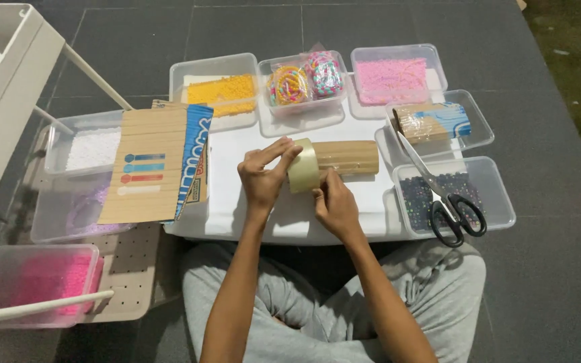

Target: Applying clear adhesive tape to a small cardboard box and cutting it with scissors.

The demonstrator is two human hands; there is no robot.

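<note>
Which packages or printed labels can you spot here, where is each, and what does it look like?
Flat carton: left of the left hand, partly under a stick panel; blue and white print on brown card.
Wrapped bundle: in the clear tub upper right; tan roll with a blue and white printed band.
No signs or screens show.

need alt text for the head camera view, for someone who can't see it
Seen from above, a seated person's left hand and right hand hold a tape roll against a cardboard tube on a white table, ringed by bead tubs and scissors.
</note>
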